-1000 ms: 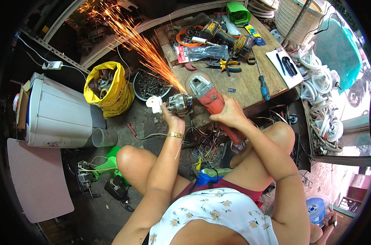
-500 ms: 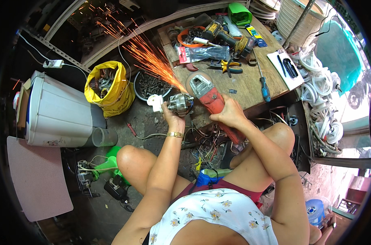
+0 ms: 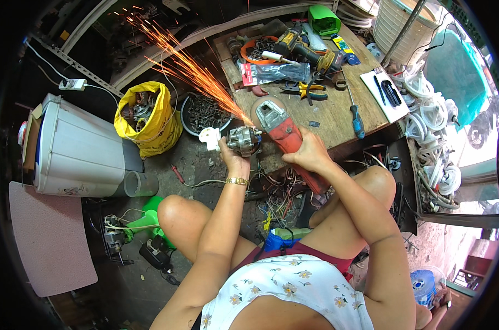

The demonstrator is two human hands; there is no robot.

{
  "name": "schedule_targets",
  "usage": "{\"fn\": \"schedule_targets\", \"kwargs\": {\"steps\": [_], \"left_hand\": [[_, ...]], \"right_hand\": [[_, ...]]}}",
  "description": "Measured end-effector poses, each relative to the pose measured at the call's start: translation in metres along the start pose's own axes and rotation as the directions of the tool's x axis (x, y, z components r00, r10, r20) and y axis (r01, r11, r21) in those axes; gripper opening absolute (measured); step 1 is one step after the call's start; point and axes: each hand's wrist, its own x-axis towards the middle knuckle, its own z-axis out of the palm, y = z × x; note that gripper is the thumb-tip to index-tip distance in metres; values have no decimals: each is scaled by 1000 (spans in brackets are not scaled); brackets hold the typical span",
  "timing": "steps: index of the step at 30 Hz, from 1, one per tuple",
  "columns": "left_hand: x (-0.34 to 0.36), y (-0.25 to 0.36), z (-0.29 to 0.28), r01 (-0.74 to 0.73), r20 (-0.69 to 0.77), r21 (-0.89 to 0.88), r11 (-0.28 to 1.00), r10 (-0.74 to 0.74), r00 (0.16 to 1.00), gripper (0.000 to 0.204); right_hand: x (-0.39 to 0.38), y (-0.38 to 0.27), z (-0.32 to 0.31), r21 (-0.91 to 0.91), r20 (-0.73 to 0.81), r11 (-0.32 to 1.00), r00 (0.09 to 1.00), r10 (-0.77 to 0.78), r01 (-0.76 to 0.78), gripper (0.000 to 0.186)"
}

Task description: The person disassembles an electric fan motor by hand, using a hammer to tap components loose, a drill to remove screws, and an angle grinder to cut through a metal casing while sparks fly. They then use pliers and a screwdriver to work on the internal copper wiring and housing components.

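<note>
Worn plywood bench (image 3: 343, 113) in a cluttered workshop, its near edge just beyond the grip. Left hand (image 3: 233, 158) closed round a silvery, round-bodied metal motor (image 3: 242, 141), held off the bench at its near left corner; white plastic bracket (image 3: 209, 138) juts from the motor on the left. Right hand (image 3: 310, 151) wrapped round the body of a red angle grinder with a grey metal head (image 3: 285, 135), its flat round disc (image 3: 256, 111) beside the motor's upper right. Exact contact spot lost in glare.

Change: both holds match those of a second ago; orange spark stream (image 3: 222, 99) still leaves that spot, but its far end is thinner than at first. Reading: grinding goes on unbroken, perhaps under slightly lighter pressure.

Just beyond the left hand: dark round basin (image 3: 190, 131) of small metal pieces, then a bulging yellow plastic bag (image 3: 159, 144). Beyond the right hand: blue-handled screwdriver (image 3: 357, 122), yellow-and-black pliers (image 3: 311, 91); farther, a yellow-and-black cordless drill (image 3: 309, 53).
</note>
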Motion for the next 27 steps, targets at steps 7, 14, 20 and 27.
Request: {"fn": "schedule_targets", "kwargs": {"steps": [7, 14, 20, 27], "left_hand": [[0, 1, 0, -27, 9, -24, 999, 27, 1000, 27], [-11, -1, 10, -17, 10, -3, 1000, 17, 1000, 30], [-4, 4, 2, -6, 38, 11, 1000, 6, 999, 31], [-4, 2, 5, -14, -4, -11, 1000, 14, 1000, 27]], "right_hand": [[-3, -3, -2, 8, 6, 1000, 1000, 12, -12, 81], [1, 4, 1, 21, 0, 1000, 1000, 13, -13, 80], [2, -1, 2, 41, 11, 999, 1000, -4, 4, 78], [3, -4, 0, 28, 17, 1000, 1000, 11, -11, 77]]}}
